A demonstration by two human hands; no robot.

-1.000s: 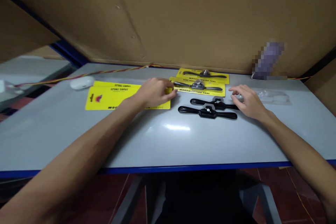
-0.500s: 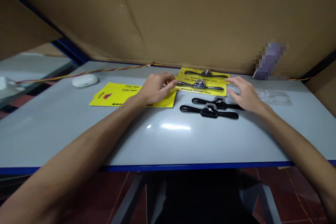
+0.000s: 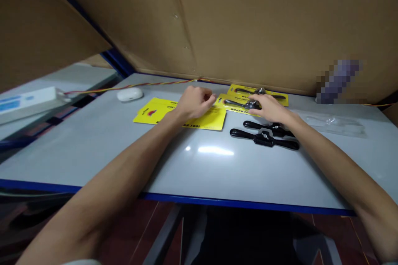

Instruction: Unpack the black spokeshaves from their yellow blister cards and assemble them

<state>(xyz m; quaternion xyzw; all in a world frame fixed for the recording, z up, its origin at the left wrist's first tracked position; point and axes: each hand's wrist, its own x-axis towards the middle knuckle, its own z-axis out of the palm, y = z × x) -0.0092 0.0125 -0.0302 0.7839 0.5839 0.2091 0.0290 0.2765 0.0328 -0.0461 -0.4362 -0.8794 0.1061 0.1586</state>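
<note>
My left hand (image 3: 197,102) rests over a stack of yellow printed cards (image 3: 149,116). Its fingers are loosely curled, and nothing shows between them. With its thumb and fingers, my right hand (image 3: 270,108) closes around the middle of a spokeshave on a yellow card (image 3: 238,103), partly covering it. Behind this lies another carded spokeshave (image 3: 242,90). Closer to me, two loose black spokeshaves lie side by side: the front one (image 3: 264,138) is in full view, while my right wrist partly hides the rear one (image 3: 253,125).
Clear plastic packaging (image 3: 334,124) lies to the right, below a pixelated purple object (image 3: 338,80). A white case (image 3: 129,94) sits at the left rear, near a red and yellow cable (image 3: 161,84). A white power strip (image 3: 34,101) is farther left. Cardboard walls (image 3: 248,20) enclose the table.
My right hand has moved left and closed around the middle of the front carded spokeshave. My left hand has curled a little more above the yellow cards. The view has turned left.
</note>
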